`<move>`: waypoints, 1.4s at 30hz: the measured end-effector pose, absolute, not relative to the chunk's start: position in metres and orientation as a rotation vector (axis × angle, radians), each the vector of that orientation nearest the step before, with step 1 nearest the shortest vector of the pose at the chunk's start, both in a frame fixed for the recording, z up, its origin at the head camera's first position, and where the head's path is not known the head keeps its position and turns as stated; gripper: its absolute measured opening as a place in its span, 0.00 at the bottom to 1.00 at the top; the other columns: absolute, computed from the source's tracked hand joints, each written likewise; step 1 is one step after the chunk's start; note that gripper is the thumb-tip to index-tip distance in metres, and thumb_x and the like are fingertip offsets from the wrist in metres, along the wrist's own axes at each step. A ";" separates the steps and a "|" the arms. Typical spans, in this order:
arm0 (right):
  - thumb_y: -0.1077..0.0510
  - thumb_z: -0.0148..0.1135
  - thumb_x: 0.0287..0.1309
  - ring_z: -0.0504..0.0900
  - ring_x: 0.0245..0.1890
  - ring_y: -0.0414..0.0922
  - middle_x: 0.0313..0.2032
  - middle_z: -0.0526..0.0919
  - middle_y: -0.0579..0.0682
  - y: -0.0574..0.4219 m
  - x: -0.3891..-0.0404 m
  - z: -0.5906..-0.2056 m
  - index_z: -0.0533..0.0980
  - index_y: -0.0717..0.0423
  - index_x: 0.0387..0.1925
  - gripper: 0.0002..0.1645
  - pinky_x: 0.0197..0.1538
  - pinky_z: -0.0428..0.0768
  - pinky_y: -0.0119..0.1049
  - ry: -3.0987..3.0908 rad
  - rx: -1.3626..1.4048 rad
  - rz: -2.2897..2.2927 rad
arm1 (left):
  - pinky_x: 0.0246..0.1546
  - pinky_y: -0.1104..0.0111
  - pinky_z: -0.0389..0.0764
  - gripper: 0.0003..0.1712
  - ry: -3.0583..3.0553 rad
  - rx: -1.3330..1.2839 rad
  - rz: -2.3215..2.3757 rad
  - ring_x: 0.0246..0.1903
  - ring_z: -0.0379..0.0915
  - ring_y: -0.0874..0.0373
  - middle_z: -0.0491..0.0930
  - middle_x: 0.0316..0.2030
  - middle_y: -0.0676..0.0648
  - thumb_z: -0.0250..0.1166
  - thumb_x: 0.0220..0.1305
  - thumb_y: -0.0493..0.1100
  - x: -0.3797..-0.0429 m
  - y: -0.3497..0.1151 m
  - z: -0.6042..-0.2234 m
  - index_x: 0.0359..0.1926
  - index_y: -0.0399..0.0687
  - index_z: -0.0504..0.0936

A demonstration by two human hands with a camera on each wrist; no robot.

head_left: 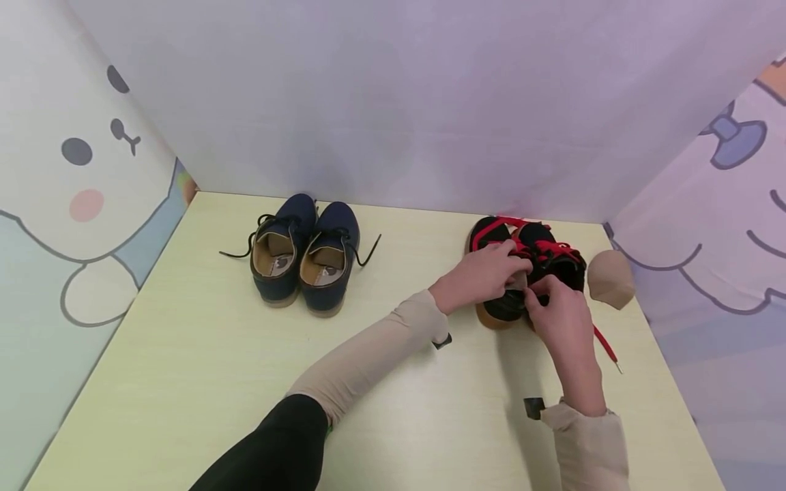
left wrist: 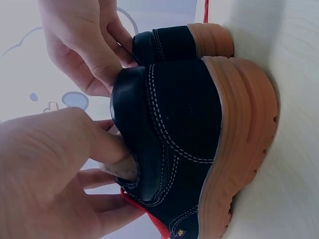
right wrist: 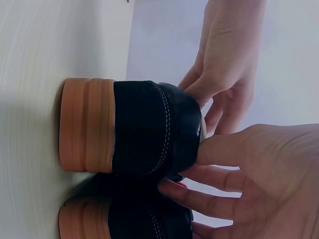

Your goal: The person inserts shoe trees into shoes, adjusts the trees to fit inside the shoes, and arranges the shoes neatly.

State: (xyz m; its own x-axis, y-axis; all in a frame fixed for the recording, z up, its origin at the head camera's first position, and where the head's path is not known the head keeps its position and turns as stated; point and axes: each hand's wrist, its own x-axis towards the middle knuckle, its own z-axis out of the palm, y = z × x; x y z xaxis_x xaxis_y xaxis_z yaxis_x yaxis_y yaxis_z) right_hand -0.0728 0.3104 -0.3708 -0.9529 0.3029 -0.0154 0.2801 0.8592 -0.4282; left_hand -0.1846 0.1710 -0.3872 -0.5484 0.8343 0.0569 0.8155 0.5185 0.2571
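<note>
A black shoe (head_left: 505, 305) with red laces and a tan sole stands at the right rear of the table, heel toward me. My left hand (head_left: 482, 274) reaches into its opening, thumb and fingers gripping a beige piece (left wrist: 123, 168) that is partly hidden inside the shoe. My right hand (head_left: 563, 320) pinches the heel collar (right wrist: 187, 130) of this same shoe, thumb at the rim. Its mate, another black shoe (head_left: 571, 269), stands close on the right, partly covered by my right hand. A second beige piece (head_left: 610, 278), rounded at one end, lies beside that mate.
On the left side stand two navy shoes (head_left: 328, 290) with dark laces, side by side. One red lace (head_left: 604, 344) trails over the table (head_left: 393, 423) on the right. Pale printed cloth (head_left: 393, 102) rises behind the table and along both sides.
</note>
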 end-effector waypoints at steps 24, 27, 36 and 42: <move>0.53 0.61 0.71 0.76 0.38 0.58 0.40 0.84 0.66 0.312 -0.073 -0.371 0.80 0.61 0.48 0.15 0.35 0.70 0.41 -3.012 -0.454 0.693 | 0.51 0.71 0.80 0.14 2.667 1.449 0.297 0.48 0.72 0.61 0.75 0.57 0.53 0.57 0.80 0.44 -0.181 0.180 -0.379 0.57 0.66 0.83; 0.53 0.61 0.71 0.77 0.38 0.58 0.39 0.84 0.65 0.313 -0.073 -0.370 0.81 0.60 0.47 0.14 0.35 0.70 0.41 -3.010 -0.441 0.696 | 0.50 0.70 0.80 0.12 2.640 1.430 0.336 0.48 0.72 0.62 0.76 0.57 0.53 0.57 0.80 0.45 -0.181 0.183 -0.374 0.54 0.65 0.85; 0.54 0.62 0.70 0.77 0.37 0.57 0.38 0.85 0.65 0.313 -0.072 -0.371 0.81 0.60 0.46 0.12 0.35 0.69 0.40 -2.993 -0.422 0.703 | 0.45 0.70 0.84 0.10 2.650 1.426 0.288 0.43 0.76 0.63 0.76 0.55 0.53 0.59 0.79 0.47 -0.181 0.187 -0.372 0.50 0.64 0.86; 0.55 0.62 0.70 0.77 0.36 0.57 0.37 0.84 0.64 0.314 -0.072 -0.371 0.81 0.60 0.44 0.12 0.34 0.69 0.40 -2.985 -0.415 0.718 | 0.44 0.70 0.85 0.13 2.661 1.416 0.206 0.44 0.77 0.62 0.76 0.59 0.54 0.63 0.75 0.49 -0.185 0.188 -0.369 0.56 0.66 0.85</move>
State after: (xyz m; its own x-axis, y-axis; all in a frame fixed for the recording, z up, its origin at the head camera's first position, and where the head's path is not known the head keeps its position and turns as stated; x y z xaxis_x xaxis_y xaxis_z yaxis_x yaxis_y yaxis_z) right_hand -0.0721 0.3136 -0.3708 -0.9631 0.2682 -0.0207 0.2483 0.8568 -0.4520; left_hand -0.1846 0.1883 -0.3691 -0.5550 0.8308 -0.0415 0.8145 0.5529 0.1759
